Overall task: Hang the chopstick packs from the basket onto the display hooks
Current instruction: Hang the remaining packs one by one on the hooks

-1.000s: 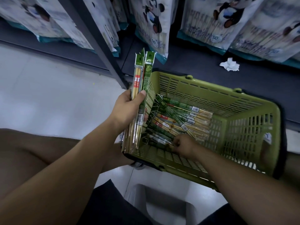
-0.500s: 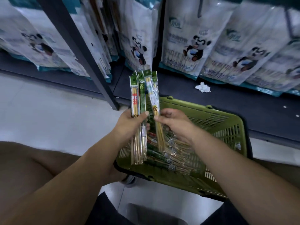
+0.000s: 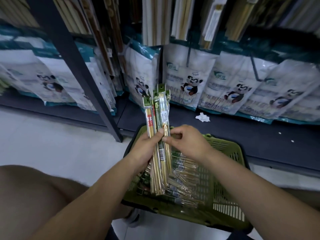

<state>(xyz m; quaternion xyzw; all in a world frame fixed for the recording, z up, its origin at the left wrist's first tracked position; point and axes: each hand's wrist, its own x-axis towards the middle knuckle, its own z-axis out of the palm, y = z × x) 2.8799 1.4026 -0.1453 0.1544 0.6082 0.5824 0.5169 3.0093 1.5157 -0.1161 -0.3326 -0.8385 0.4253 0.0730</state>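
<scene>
My left hand (image 3: 144,149) grips a bundle of several chopstick packs (image 3: 158,118) upright above the green basket (image 3: 223,201), green header cards at the top. My right hand (image 3: 187,142) is beside it, thumb and fingers pinching the rightmost pack of the bundle. More chopstick packs (image 3: 181,184) lie in a heap on the basket's floor. Long chopstick packs (image 3: 155,19) hang from the display above; the hooks themselves are hidden behind them.
White panda-printed bags (image 3: 188,82) hang in a row above the dark lower shelf (image 3: 242,135). A crumpled white tissue (image 3: 203,117) lies on that shelf. A dark slanted shelf post (image 3: 83,80) stands left of the basket. My bare knee (image 3: 31,196) is at lower left.
My right hand came up out of the basket with a pack and brought it against the bundle in my left hand. The view tilted upward, showing more of the hanging display.
</scene>
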